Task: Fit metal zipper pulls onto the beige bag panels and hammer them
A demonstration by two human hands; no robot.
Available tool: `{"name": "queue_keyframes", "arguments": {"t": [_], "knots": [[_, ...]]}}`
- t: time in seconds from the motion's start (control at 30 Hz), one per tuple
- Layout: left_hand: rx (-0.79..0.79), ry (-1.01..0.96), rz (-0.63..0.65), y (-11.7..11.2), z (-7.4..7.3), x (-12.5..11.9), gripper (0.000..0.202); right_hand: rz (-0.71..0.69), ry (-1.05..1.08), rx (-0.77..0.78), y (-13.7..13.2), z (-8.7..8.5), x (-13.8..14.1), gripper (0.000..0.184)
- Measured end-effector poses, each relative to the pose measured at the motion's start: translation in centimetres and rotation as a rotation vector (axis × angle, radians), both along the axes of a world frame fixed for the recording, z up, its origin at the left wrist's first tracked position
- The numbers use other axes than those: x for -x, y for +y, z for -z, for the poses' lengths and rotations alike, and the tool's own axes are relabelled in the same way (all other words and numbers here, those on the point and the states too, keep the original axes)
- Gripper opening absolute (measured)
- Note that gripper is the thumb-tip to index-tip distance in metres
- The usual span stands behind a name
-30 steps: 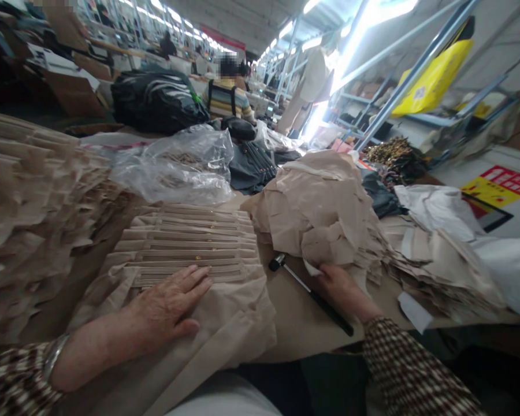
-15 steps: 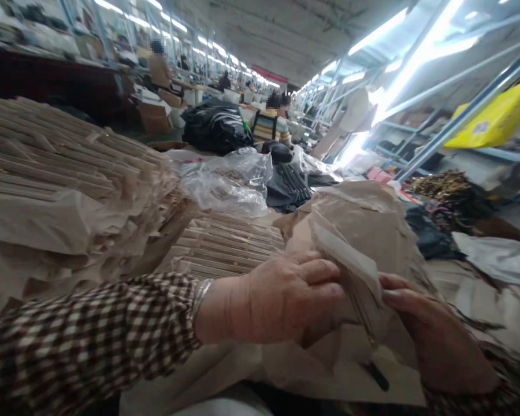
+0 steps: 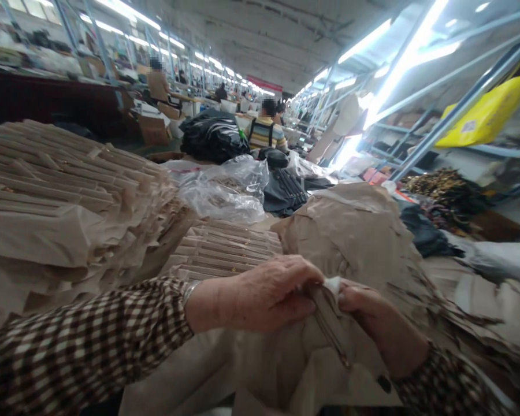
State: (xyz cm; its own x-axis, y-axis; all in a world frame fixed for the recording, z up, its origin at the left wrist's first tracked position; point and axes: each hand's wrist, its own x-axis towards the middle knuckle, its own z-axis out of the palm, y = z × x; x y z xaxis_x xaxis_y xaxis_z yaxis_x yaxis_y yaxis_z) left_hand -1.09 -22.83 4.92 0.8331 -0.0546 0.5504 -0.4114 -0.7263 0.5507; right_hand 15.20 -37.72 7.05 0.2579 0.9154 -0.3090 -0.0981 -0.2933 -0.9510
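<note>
View: head camera, looking forward and down at the hands.

Hands: the left hand (image 3: 273, 294) and right hand (image 3: 372, 315) are close together, both clamped on a folded beige fabric edge (image 3: 327, 315), which hangs down between them.

Held fabric: its edge rises from a large, crumpled beige fabric sheet (image 3: 346, 237) that spreads in front of and to the right of the hands.

Sleeves: a brown checked sleeve (image 3: 78, 338) covers the left forearm, with a metal bracelet (image 3: 190, 292) at the wrist.

Left side: a tall stack of pleated beige fabric (image 3: 60, 190) lies beside a flatter pleated panel (image 3: 225, 245).

Ahead: a clear plastic bag (image 3: 221, 190) lies before a black bag (image 3: 212, 136).

Beyond: a co-worker (image 3: 266, 124) in a striped top sits farther down the aisle.

Right side: a yellow bag (image 3: 485, 104) hangs on a metal rack (image 3: 459, 115).
</note>
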Motion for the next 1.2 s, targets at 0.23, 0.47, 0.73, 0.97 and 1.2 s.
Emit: {"name": "queue_keyframes", "arguments": {"t": [0.23, 0.47, 0.73, 0.97, 1.2], "knots": [[0.103, -0.049, -0.22, -0.5, 3.7, 0.2, 0.007, -0.063, 0.103, -0.047, 0.8, 0.4, -0.5, 0.015], [-0.093, -0.087, -0.356, 0.4, 2.2, -0.3, 0.011, 0.171, -1.189, -0.535, -1.2, -1.2, -1.1, 0.007], [-0.272, -0.156, -0.308, 0.5, -1.8, -0.4, 0.015, 0.057, -1.14, -0.589, -1.2, 1.7, -0.5, 0.022], [-0.351, -0.163, -0.271, 0.7, -3.9, 0.0, 0.02, -0.075, -0.532, -0.589, 0.5, 3.1, -2.4, 0.02], [-0.304, -0.147, -0.239, 2.2, -3.2, 0.1, 0.02, -0.167, -0.126, -0.452, 1.1, 2.6, -2.2, 0.035]]}}
